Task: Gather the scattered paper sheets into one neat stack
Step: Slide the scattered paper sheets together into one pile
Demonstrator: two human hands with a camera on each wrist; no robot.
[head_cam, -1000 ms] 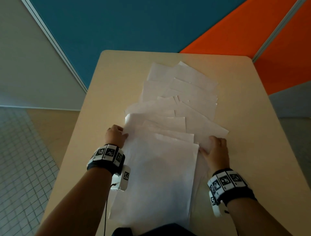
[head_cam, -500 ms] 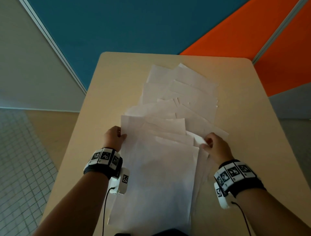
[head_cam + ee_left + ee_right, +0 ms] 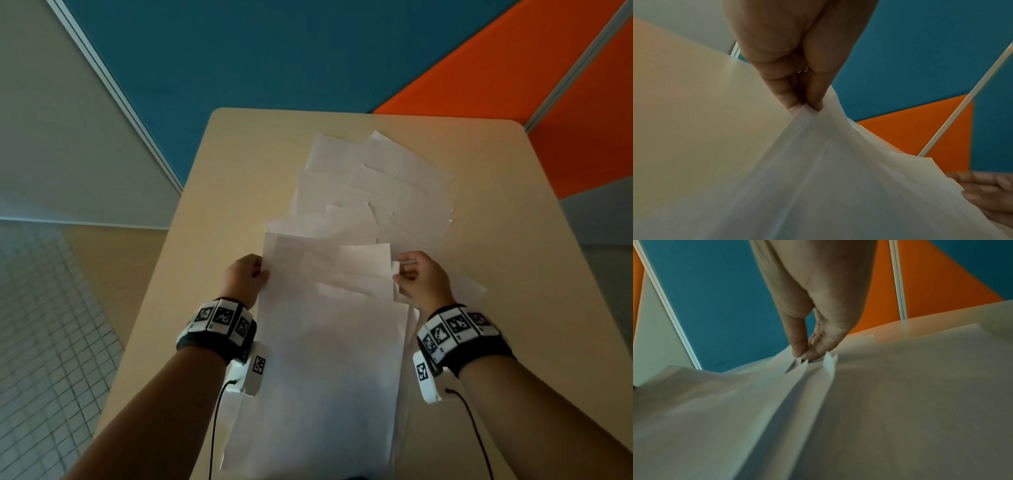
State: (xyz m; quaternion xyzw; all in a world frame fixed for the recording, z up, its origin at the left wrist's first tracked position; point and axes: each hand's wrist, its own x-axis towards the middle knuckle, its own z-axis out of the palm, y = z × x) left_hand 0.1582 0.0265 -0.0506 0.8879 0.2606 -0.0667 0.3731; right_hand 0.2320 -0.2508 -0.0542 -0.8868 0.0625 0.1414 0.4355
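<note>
Several white paper sheets (image 3: pixel 329 342) lie fanned and overlapping down the middle of a beige table (image 3: pixel 513 274). My left hand (image 3: pixel 245 274) pinches the left edge of the near bundle, thumb against fingers (image 3: pixel 813 97). My right hand (image 3: pixel 416 274) pinches the bundle's right edge, where several sheet corners (image 3: pixel 803 363) splay apart between thumb and fingers. The held bundle of sheets (image 3: pixel 818 178) is raised off the table at its far end and hangs toward me. More loose sheets (image 3: pixel 376 185) lie spread flat farther back.
Beyond the table's far edge stand blue (image 3: pixel 274 51) and orange (image 3: pixel 548 102) partition panels. Tiled floor (image 3: pixel 44 325) lies below the table's left edge. Bare tabletop shows on both sides of the papers.
Both hands have come closer together and lifted, raising the near sheets off the table. My right hand went from lying flat on the paper to pinching its edge.
</note>
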